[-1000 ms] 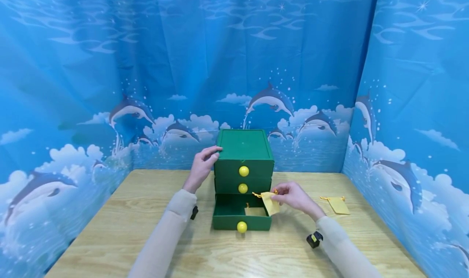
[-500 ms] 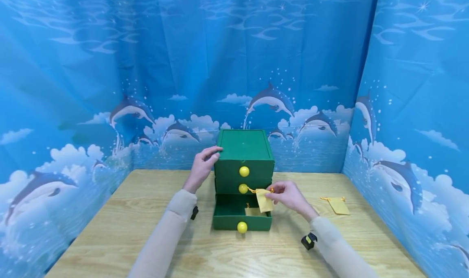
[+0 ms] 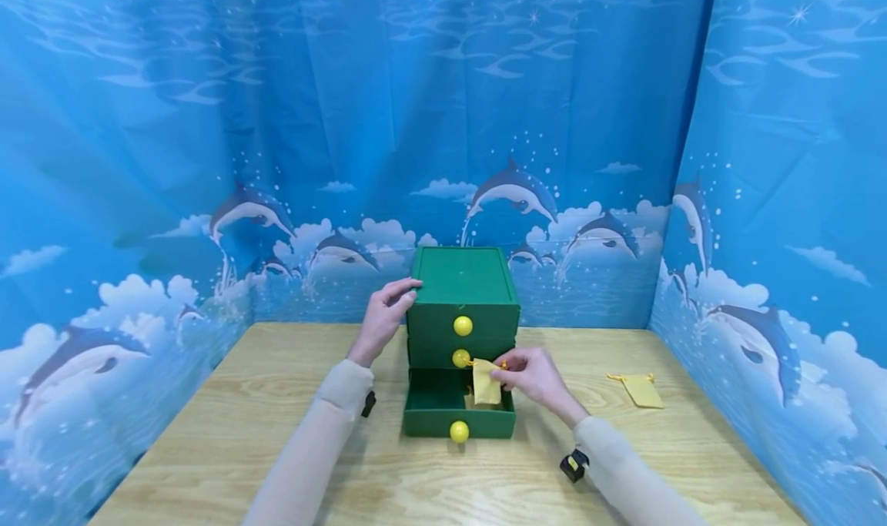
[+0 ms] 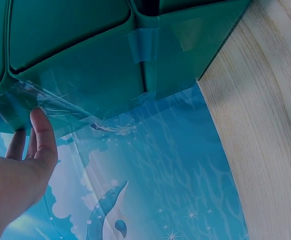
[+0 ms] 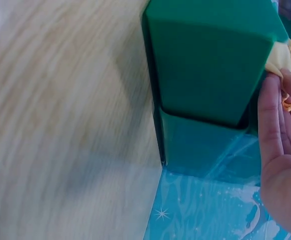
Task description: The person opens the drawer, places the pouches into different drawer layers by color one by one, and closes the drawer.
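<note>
A green drawer cabinet with yellow ball knobs stands on the table, its bottom drawer pulled out. My right hand pinches a small yellow drawstring pouch by its upper part, over the right side of that drawer. Behind it, mostly hidden, another pouch lies inside the drawer. My left hand rests at the cabinet's upper left edge. In the left wrist view the left fingers touch the taped green side. The right wrist view shows the pouch between thumb and fingers beside the drawer wall.
A further yellow pouch lies flat on the wooden table, right of the cabinet. Blue dolphin-print curtains enclose the back and both sides. The middle knob sits close above the held pouch.
My right hand has carried the pouch leftward, from the drawer's right edge to above its inside, partly covering the pouch lying there. The left hand has stayed in place.
</note>
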Demonstrator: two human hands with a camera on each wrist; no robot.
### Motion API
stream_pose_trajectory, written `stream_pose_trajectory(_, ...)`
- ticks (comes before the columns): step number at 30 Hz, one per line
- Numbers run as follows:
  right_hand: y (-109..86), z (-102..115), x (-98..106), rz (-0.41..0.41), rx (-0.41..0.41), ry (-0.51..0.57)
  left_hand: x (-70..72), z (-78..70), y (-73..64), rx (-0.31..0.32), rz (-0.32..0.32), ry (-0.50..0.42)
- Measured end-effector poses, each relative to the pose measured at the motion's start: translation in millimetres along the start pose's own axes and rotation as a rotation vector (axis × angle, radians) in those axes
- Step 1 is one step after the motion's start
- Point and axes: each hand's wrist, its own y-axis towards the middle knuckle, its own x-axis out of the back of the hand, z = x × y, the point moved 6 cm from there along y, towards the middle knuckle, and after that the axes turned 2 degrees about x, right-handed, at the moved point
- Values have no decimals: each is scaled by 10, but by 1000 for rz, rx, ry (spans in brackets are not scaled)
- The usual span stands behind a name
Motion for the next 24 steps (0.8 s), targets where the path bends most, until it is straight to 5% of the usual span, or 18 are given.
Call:
stream_pose_trajectory(9,-6,39,-126,21,39,-12,-2,-23,-15,3,-1,8)
stream_pose_trajectory(21,4,68,-315,49,-6,-90,-5,-13,-13,10,-9,6)
stream_pose_trajectory(24,10,78,-344,46,-6,-116,2,87,44,12,-10,9)
